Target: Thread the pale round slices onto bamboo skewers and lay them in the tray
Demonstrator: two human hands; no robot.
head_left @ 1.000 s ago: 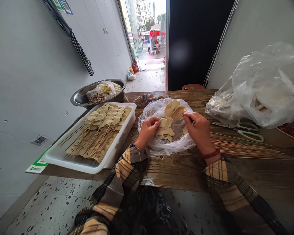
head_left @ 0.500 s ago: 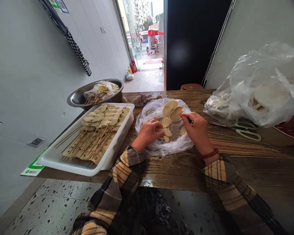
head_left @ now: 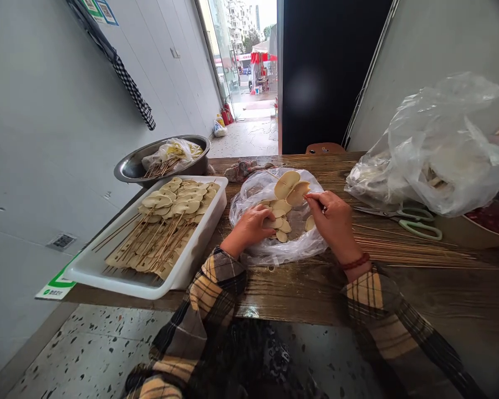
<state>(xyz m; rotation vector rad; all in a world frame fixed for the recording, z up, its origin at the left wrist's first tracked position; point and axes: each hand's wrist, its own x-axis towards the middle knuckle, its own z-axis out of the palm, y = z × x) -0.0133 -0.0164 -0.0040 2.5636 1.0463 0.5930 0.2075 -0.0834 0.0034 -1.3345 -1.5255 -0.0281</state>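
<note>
Slices (head_left: 296, 193) lie between the hands: the right hand (head_left: 331, 220) pinches one's edge; the left hand (head_left: 250, 227) curls over others on a plastic bag (head_left: 283, 255), grip unclear.

Crinkled bag (head_left: 283, 254), apparently glossy plastic

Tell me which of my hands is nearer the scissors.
Right. Your right hand is left of the scissors, at the right side of the plastic bag; your left hand is farther left, at the pale slices.
</note>
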